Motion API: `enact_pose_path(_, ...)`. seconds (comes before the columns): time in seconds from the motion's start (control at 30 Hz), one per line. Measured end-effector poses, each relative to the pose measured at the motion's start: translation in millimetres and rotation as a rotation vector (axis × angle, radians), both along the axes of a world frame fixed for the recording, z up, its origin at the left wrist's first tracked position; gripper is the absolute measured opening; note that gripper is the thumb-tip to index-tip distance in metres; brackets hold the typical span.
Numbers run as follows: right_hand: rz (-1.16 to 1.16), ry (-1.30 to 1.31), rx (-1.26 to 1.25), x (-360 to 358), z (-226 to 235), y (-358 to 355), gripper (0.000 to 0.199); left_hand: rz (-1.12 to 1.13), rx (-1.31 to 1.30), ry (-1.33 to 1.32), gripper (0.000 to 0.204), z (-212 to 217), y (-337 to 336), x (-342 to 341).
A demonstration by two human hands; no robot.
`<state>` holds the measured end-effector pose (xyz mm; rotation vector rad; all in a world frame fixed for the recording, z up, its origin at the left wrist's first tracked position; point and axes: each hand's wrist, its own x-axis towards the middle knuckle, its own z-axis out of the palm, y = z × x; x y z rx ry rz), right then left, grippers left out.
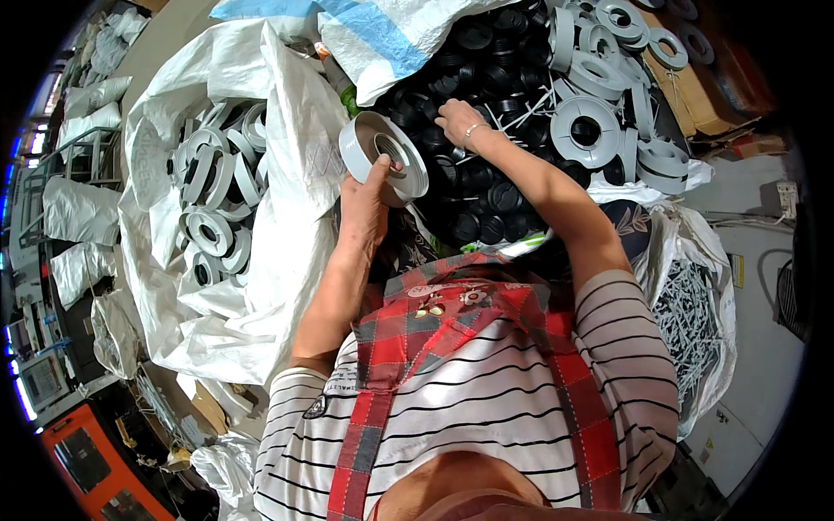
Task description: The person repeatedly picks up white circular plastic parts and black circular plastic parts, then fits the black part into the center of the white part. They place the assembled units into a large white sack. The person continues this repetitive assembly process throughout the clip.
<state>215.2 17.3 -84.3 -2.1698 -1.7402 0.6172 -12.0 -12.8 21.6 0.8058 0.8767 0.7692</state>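
My left hand grips a grey round plastic part with a deep rim and a ringed centre, thumb inside and fingers under the outer wall. It is tilted, its hollow side turned toward the right. My right hand, with a bracelet at the wrist, reaches into a heap of black round plastic caps. Its fingers are bent down and closed among the caps; what lies between the fingertips is hidden. Thin pale grey sticks lie on the caps just right of that hand.
More grey round parts are piled right of the caps. At left, a large white woven sack holds several grey rings. Another sack at right is full of thin grey sticks. A white-and-blue sack borders the heap's far side.
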Motion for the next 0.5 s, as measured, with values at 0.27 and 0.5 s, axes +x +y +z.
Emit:
enact_pose_path(0.27, 0.208, 0.446, 0.312, -15, 101, -84, 0.032, -0.161, -0.109, -0.232, 0.033, 2, -13, 21)
enact_pose_path(0.5, 0.255, 0.125, 0.251, -20, 134, -103, 0.076, -0.323, -0.104, -0.207, 0.034, 18, -15, 12)
